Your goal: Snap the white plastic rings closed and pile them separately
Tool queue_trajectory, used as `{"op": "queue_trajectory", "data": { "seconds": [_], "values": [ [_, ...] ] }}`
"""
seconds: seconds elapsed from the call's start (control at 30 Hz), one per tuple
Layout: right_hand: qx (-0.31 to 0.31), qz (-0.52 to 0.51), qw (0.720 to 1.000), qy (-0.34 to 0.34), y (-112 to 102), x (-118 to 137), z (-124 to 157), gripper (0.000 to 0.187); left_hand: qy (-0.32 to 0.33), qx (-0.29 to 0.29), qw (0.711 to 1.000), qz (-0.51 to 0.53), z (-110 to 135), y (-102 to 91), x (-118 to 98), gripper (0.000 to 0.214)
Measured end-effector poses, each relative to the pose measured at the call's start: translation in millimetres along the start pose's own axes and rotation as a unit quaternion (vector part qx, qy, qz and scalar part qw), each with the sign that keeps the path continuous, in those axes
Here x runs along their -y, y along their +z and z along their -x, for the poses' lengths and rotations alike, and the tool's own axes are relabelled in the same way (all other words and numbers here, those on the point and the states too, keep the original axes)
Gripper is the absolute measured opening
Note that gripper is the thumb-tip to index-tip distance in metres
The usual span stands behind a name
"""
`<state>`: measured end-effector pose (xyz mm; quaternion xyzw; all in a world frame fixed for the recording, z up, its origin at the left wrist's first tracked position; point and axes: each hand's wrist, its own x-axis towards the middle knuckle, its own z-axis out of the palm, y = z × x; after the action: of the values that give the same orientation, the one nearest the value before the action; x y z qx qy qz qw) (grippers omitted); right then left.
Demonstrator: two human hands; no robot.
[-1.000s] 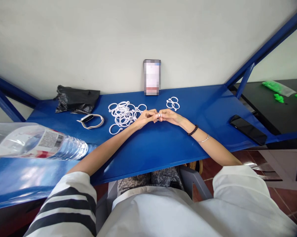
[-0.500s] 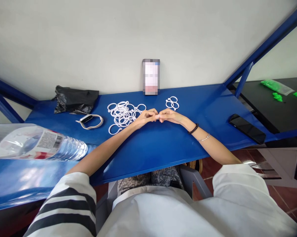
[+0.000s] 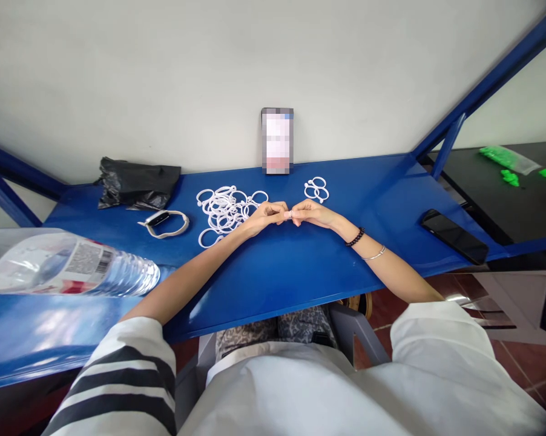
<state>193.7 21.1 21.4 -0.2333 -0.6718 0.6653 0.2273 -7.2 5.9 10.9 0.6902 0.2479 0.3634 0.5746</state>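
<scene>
My left hand (image 3: 267,214) and my right hand (image 3: 310,212) meet fingertip to fingertip over the blue table (image 3: 300,260), both pinched on one small white plastic ring (image 3: 289,214). Most of that ring is hidden by my fingers. A loose pile of several white rings (image 3: 225,210) lies just left of my left hand. A small cluster of joined white rings (image 3: 317,189) lies behind my right hand, near the wall. My right wrist wears a dark bead bracelet and a thin bangle.
A phone (image 3: 277,140) leans upright against the wall behind my hands. A black plastic bag (image 3: 137,183) and a white smartwatch (image 3: 164,223) lie at the left. A water bottle (image 3: 68,265) lies on its side at the near left. A dark phone (image 3: 454,236) rests at the right.
Both hands stay pinched together on the ring, with only slight finger movement. The view has shifted a little.
</scene>
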Motion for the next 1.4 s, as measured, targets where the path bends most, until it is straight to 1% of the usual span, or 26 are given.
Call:
{"op": "queue_trajectory", "data": {
  "seconds": [0.37, 0.7, 1.03, 1.4],
  "values": [
    [0.005, 0.005, 1.000, -0.004, 1.4, 0.4, 0.4, 0.039, -0.005, 0.014, 1.000, -0.002, 0.0, -1.5, -0.4, 0.048],
    [0.008, 0.009, 1.000, -0.013, -0.5, -3.3, -0.2, 0.039, -0.007, 0.009, 1.000, -0.009, 0.4, 0.3, -3.9, 0.048],
    [0.006, 0.036, 0.999, -0.014, -1.0, -4.2, -0.1, 0.044, -0.009, 0.006, 1.000, -0.004, 0.8, 0.5, -3.9, 0.047],
    [0.001, 0.020, 1.000, -0.009, -1.0, -4.3, -0.8, 0.043, -0.016, 0.005, 1.000, 0.008, 1.0, 0.4, -2.6, 0.044]
  ]
}}
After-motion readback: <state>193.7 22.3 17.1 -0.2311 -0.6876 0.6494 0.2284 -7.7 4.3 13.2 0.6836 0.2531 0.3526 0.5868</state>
